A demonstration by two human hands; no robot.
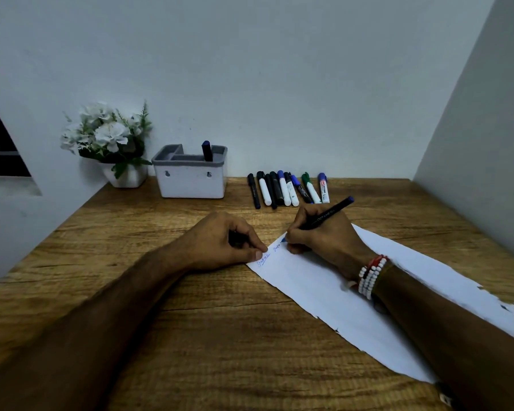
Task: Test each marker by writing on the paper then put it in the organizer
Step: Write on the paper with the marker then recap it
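Filling the space between grey walls, the wood-grain table carried paper toward 4 o'clock. The right hand had its fingers clamped on a black pen, and the left hand pinched the paper's corner with curled fingers.

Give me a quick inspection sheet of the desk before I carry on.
Surface: wooden table; paper lies angled, blue scribbles at its far end.
Job's things: pen tip on paper; organizer holds one blue-capped marker; row of markers lies beside it.
Clutter: flower pot left of organizer.
Grippers: left hand, fingers curled, holds paper's corner; right hand grips pen.
Cables: nothing seen.
Surroundings: pale walls.
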